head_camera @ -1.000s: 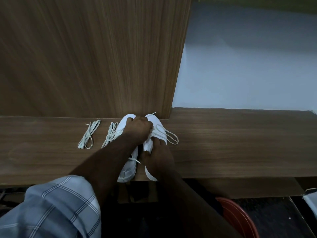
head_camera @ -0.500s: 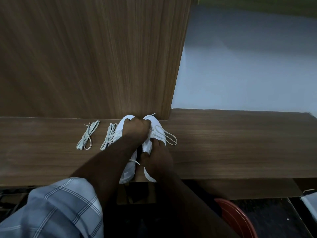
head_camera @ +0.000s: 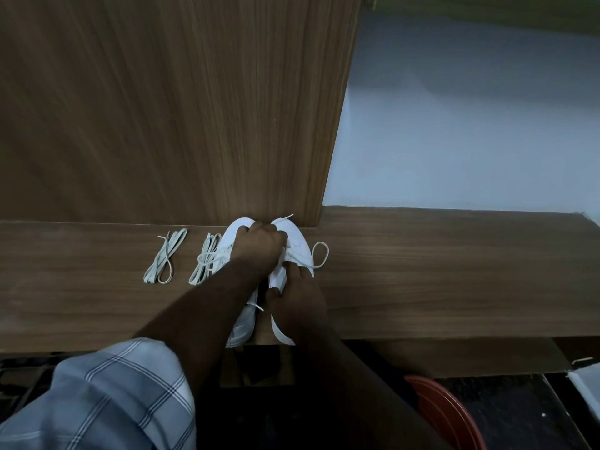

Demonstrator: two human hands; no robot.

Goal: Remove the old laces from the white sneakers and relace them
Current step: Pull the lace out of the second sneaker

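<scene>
Two white sneakers stand side by side on the wooden shelf (head_camera: 422,280), toes against the back panel. My left hand (head_camera: 259,243) lies across both toes, fingers curled over the right sneaker (head_camera: 297,237) at its lace. My right hand (head_camera: 297,297) grips that sneaker's middle, thumb on its inner side. A loop of its lace (head_camera: 319,254) hangs out to the right. The left sneaker (head_camera: 242,323) is mostly hidden under my left forearm. Two bundles of loose laces lie to the left, one (head_camera: 166,259) farther out and one (head_camera: 204,261) beside the left sneaker.
A tall wooden panel (head_camera: 178,108) rises right behind the sneakers; a pale wall is to its right. Below the shelf's front edge sits a red round bin (head_camera: 451,414). My checked sleeve (head_camera: 107,397) fills the lower left.
The lace loop on the right has shrunk and shifted slightly. My right hand's fingers have shifted a little on the right sneaker. Both hands stay on the shoes.
</scene>
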